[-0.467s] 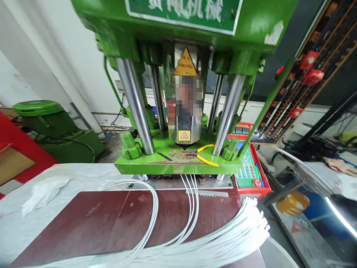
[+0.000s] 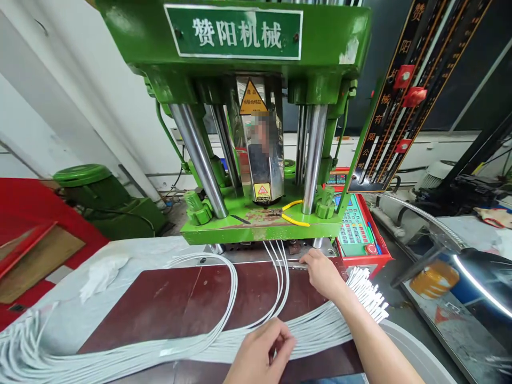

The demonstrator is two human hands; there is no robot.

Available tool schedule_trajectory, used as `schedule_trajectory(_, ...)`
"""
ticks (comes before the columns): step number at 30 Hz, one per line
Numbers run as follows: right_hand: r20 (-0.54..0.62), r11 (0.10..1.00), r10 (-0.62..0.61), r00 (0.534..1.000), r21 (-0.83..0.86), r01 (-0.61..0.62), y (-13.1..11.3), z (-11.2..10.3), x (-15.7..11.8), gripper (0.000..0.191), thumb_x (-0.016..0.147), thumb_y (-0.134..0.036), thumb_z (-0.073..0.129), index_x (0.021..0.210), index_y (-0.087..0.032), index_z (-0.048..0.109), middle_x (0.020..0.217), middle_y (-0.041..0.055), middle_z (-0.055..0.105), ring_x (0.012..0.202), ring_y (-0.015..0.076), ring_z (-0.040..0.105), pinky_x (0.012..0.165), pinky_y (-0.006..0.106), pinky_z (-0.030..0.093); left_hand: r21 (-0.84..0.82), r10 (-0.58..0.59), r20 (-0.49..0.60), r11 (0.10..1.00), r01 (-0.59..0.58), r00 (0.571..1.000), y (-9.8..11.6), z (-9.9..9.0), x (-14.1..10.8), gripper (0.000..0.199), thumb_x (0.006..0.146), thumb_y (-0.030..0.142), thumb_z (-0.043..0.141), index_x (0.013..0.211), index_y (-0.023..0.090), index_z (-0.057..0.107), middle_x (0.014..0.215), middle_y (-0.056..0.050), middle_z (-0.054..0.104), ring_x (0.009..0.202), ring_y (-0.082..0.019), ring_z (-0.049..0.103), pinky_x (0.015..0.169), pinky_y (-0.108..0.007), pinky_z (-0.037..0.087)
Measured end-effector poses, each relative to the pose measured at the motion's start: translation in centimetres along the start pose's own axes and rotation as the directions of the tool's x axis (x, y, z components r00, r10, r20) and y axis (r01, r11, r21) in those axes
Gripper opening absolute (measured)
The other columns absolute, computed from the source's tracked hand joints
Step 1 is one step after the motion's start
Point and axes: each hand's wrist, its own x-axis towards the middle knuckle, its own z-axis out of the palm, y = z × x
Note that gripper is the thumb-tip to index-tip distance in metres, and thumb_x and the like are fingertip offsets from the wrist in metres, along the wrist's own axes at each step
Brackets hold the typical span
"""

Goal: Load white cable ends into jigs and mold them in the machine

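Note:
My left hand is low in the middle, fingers pinched on the thick bundle of white cables lying across the dark red board. My right hand reaches forward to the front of the green press, fingertips on a thin metal strip beside three white cables that run under the press plate. Whether it grips the strip is hidden. Another white cable loop curves across the board on the left.
Yellow-handled pliers lie on the press plate between steel columns. A red control panel sits at the right, with a lamp head beyond. A green motor and red cabinet stand left. White sheeting covers the table.
Both hands have come into view: the left onto the cable bundle, the right up to the strip at the press. The camera has tilted up and shifted.

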Motion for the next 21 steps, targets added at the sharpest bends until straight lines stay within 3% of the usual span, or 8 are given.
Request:
schedule_trajectory(4, -0.027, 0.998, 0.039, 0.999, 0.047, -0.038, 1.1, -0.4, -1.1, 0.02, 0.088, -0.008, 0.048, 0.099, -0.015, 0.064, 0.098, 0.0084, 0.06, 0.1, 0.0217, 0.053, 0.086, 0.03, 0.043, 0.262, 0.121, -0.064, 0.96, -0.1, 0.991, -0.9, -0.2, 2.0, 0.022, 0.093, 0.034, 0.038, 0.082, 0.022, 0.053, 0.078, 0.0, 0.057, 0.074, -0.015, 0.056, 0.067, -0.027, 0.044)
schedule_trajectory(8, -0.012, 0.996, -0.011, 1.0, 0.092, 0.012, 0.4, -0.1, -0.8, 0.021, 0.085, -0.02, 0.062, 0.106, -0.017, 0.064, 0.101, 0.0067, 0.06, 0.101, 0.0221, 0.052, 0.091, 0.031, 0.041, 0.584, 0.133, -0.215, 0.811, 0.018, 0.967, -2.4, -0.1, 3.3, 0.03, 0.087, 0.041, 0.048, 0.105, 0.018, 0.054, 0.094, -0.007, 0.058, 0.092, -0.026, 0.055, 0.076, -0.039, 0.047)
schedule_trajectory(11, -0.002, 0.994, -0.043, 0.999, 0.102, 0.043, 0.0, 0.3, -0.6, 0.02, 0.083, -0.011, 0.06, 0.102, -0.015, 0.065, 0.097, 0.0076, 0.061, 0.097, 0.0227, 0.053, 0.089, 0.033, 0.041, 0.662, 0.085, -0.204, 0.746, 0.073, 0.975, -2.9, -0.2, 4.0, 0.03, 0.087, 0.037, 0.048, 0.106, 0.015, 0.055, 0.093, -0.008, 0.059, 0.091, -0.027, 0.057, 0.074, -0.04, 0.049)
schedule_trajectory(13, -0.001, 0.992, -0.053, 0.999, 0.113, 0.052, 0.1, 0.1, -0.8, 0.019, 0.082, -0.009, 0.06, 0.099, -0.016, 0.066, 0.096, 0.0074, 0.061, 0.096, 0.0226, 0.053, 0.088, 0.033, 0.042, 0.689, 0.121, -0.197, 0.723, 0.05, 0.973, -2.8, -0.2, 4.1, 0.025, 0.088, 0.032, 0.047, 0.103, 0.015, 0.057, 0.089, -0.008, 0.061, 0.088, -0.027, 0.057, 0.073, -0.04, 0.05)
schedule_trajectory(16, -0.025, 0.992, -0.029, 0.999, 0.125, 0.032, 0.4, -1.2, -1.6, 0.022, 0.084, -0.012, 0.06, 0.105, -0.016, 0.063, 0.101, 0.008, 0.061, 0.101, 0.0227, 0.052, 0.09, 0.033, 0.042, 0.691, 0.361, -0.193, 0.71, -0.135, 0.912, -2.1, 0.0, 3.6, 0.023, 0.089, 0.026, 0.048, 0.106, 0.014, 0.056, 0.092, -0.008, 0.062, 0.087, -0.025, 0.057, 0.078, -0.04, 0.049)
schedule_trajectory(18, -0.086, 0.988, 0.017, 0.996, 0.153, -0.004, 0.4, -2.4, -2.8, 0.023, 0.089, -0.015, 0.055, 0.112, -0.017, 0.058, 0.108, 0.0086, 0.059, 0.106, 0.0221, 0.05, 0.093, 0.034, 0.041, 0.658, 0.506, -0.12, 0.685, -0.313, 0.854, -1.5, 0.5, 2.9, 0.022, 0.09, 0.023, 0.047, 0.109, 0.016, 0.055, 0.096, -0.007, 0.062, 0.09, -0.022, 0.058, 0.083, -0.037, 0.048)
schedule_trajectory(21, -0.205, 0.943, 0.105, 0.973, 0.332, -0.032, 0.1, -4.2, -5.8, 0.019, 0.095, -0.02, 0.047, 0.111, -0.02, 0.057, 0.105, 0.0061, 0.06, 0.1, 0.0192, 0.054, 0.088, 0.032, 0.044, 0.636, 0.532, -0.016, 0.659, -0.402, 0.847, -1.1, 1.4, 2.3, 0.028, 0.092, 0.029, 0.046, 0.115, 0.014, 0.052, 0.101, -0.009, 0.063, 0.093, -0.022, 0.059, 0.082, -0.035, 0.05)
